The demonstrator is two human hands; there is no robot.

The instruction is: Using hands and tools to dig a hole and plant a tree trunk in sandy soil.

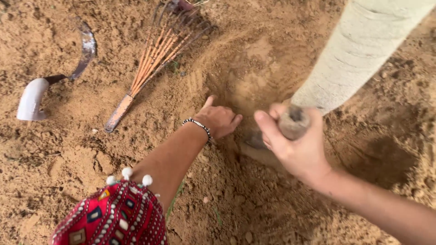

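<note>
My right hand (295,145) is wrapped around the round wooden handle (294,122) of a digging tool whose blade (256,140) points down into the sandy soil. My left hand (220,119), with a beaded bracelet at the wrist, rests palm down on the loose earth just left of the blade, at the edge of a shallow dug hollow (245,86). A pale tree trunk (359,50) rises right behind my right hand. A red patterned sleeve (113,218) covers my left upper arm.
A small wire hand rake (154,59) lies on the soil at upper centre. A curved sickle with a white handle (50,86) lies at upper left. Loose sandy earth with clods surrounds everything; a darker dug pit (386,159) lies right of the trunk.
</note>
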